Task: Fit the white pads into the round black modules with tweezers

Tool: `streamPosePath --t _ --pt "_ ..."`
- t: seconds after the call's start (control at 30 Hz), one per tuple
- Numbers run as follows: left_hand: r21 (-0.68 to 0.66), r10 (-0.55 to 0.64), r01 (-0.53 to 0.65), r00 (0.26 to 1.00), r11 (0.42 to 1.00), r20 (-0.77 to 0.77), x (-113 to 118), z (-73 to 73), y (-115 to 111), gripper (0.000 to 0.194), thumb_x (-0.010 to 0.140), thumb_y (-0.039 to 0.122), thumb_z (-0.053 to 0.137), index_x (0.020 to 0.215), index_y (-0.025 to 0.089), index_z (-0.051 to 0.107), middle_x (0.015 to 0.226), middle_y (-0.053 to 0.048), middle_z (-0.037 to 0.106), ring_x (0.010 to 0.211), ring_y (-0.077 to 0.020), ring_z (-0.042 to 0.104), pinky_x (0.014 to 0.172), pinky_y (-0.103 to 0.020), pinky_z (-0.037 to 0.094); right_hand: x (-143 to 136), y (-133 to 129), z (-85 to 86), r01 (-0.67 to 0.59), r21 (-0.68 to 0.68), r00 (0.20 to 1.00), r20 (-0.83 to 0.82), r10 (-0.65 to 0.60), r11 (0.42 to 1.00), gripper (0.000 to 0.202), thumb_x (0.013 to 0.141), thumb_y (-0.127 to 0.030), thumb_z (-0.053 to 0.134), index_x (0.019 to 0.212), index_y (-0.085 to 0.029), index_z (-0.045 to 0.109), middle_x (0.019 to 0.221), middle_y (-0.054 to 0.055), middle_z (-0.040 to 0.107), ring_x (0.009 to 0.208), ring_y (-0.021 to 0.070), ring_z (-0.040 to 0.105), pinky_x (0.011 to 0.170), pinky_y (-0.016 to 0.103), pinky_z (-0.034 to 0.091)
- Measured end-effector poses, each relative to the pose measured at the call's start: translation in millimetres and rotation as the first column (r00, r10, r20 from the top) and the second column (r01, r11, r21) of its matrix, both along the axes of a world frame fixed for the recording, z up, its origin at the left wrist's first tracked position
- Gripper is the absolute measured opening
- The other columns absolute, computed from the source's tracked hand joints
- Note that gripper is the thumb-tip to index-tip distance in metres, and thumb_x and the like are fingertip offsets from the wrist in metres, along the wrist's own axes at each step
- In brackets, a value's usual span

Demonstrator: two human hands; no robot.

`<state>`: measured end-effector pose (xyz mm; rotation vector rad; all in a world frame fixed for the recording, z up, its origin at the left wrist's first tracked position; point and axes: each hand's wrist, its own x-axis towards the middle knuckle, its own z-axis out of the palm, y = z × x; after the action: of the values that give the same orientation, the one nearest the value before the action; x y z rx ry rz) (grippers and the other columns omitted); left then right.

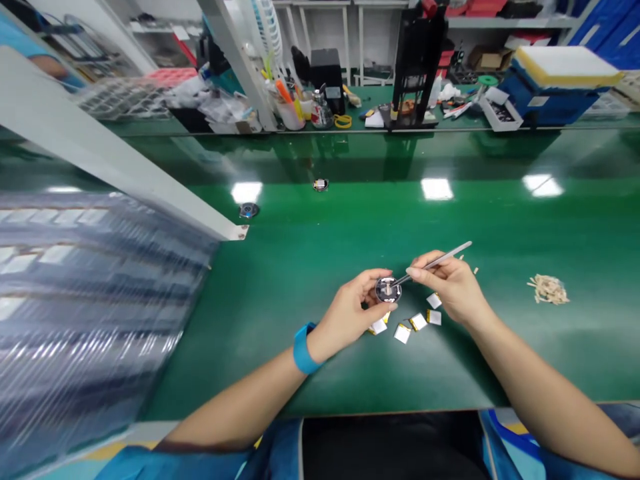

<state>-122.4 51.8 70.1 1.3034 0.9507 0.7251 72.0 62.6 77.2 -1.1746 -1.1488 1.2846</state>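
My left hand (361, 297) grips a small round device housing (389, 291) by its rim, its open inner side facing up. Between the thumb and fingers of my right hand (447, 283) is a pair of metal tweezers (440, 259), slanting down to the left. Their tips touch, or are just over, a small light piece inside the housing; I cannot tell which. Several flat silver battery cells with yellow edges, one of them a battery cell (418, 322), lie on the green table below and between my hands. Part of another battery cell (379, 326) shows under my left hand.
A pile of small beige strips (549, 289) lies at the right. Farther off are a round part (321, 185) and a dark round part (249, 211). A white metal post (125, 160) slants in at left beside plastic-covered trays (90, 287). Tools and a blue bin (543, 93) line the back shelf.
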Motion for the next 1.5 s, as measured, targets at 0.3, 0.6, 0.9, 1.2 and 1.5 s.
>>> streamPosePath --t 0.3,0.6,0.9,1.2,1.5 --pt "0.024 -0.01 0.011 0.999 1.0 -0.038 0.6 1.8 -1.8 0.047 0.076 0.023 0.07 0.119 0.017 0.055 0.092 -0.003 0.066 0.063 -0.0097 0.051 0.058 -0.023 0.042 -2.5 -1.5 -2.3 0.027 -0.007 0.999 0.035 -0.026 1.0 0.037 0.062 -0.047 0.085 0.074 -0.019 0.063 0.07 0.001 0.063 0.065 0.0136 0.06 0.063 0.027 0.05" --pt "0.016 0.015 -0.015 0.999 1.0 -0.04 0.0 -4.3 -0.2 0.048 0.075 0.026 0.07 0.119 0.019 0.054 0.096 -0.004 0.066 0.062 -0.0094 0.051 0.059 -0.023 0.042 31.4 6.9 10.8 0.114 0.01 0.99 0.084 -0.114 0.993 0.035 0.07 -0.049 0.077 0.084 -0.02 0.062 0.07 0.002 0.061 0.063 0.0151 0.057 0.06 0.028 0.048" --pt "-0.045 0.022 -0.019 0.997 0.999 0.067 1.3 1.1 -0.1 0.045 0.076 0.026 0.07 0.116 0.017 0.051 0.098 -0.006 0.063 0.07 -0.0099 0.055 0.062 -0.023 0.045 56.6 11.9 6.1 0.056 -0.058 0.844 0.536 -0.016 0.997 0.038 0.083 -0.051 0.058 0.083 -0.015 0.072 0.082 0.008 0.067 0.055 0.0116 0.048 0.05 0.025 0.035" --pt "-0.242 0.098 -0.052 0.978 0.969 0.184 3.9 -1.1 1.1 0.031 0.082 0.034 0.066 0.096 0.016 0.045 0.078 -0.002 0.065 0.062 -0.0131 0.064 0.051 -0.02 0.048 3.5 -6.9 4.5 -0.14 -0.125 0.95 0.264 0.169 0.982 0.028 0.074 -0.045 0.075 0.084 -0.019 0.077 0.083 0.006 0.072 0.074 0.0181 0.064 0.068 0.029 0.052" --pt "-0.254 0.063 -0.039 0.994 0.967 0.088 3.4 -1.4 0.2 0.023 0.083 0.02 0.059 0.104 0.011 0.06 0.083 -0.004 0.069 0.054 -0.0069 0.059 0.048 -0.016 0.047 -1.0 -15.0 9.1 -0.182 -0.031 0.897 0.405 0.179 0.983 0.023 0.082 -0.039 0.067 0.085 -0.019 0.076 0.073 0.002 0.07 0.063 0.015 0.063 0.058 0.024 0.048"
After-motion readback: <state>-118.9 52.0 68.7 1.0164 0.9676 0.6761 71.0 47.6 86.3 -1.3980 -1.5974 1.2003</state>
